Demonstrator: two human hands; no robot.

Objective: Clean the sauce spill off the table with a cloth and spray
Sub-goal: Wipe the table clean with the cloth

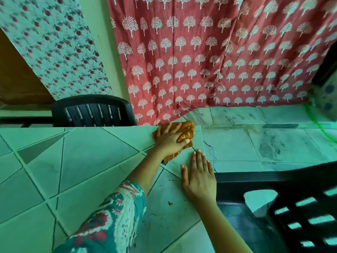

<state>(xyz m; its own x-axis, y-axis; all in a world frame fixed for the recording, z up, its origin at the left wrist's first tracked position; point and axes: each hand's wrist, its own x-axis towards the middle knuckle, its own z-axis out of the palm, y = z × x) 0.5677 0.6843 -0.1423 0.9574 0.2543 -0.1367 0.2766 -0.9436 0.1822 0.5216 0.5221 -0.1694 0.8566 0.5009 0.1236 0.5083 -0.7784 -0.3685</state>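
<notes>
Wiping far table point(91, 161) corner, my left hand point(169, 139) gripping cloth point(186, 130); right hand point(199, 178) flat, fingers straight, pressing tabletop. Sauce specks point(170, 203) nearer me not yet wiped; spray unseen.

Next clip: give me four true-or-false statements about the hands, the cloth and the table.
1. The left hand grips the orange cloth at the far corner of the table. True.
2. The right hand holds a spray bottle. False: it lies flat on the table, and no bottle shows.
3. A small sauce spot lies on the table beside the right wrist. True.
4. The curtain is plain blue. False: it is red with white trees.
</notes>
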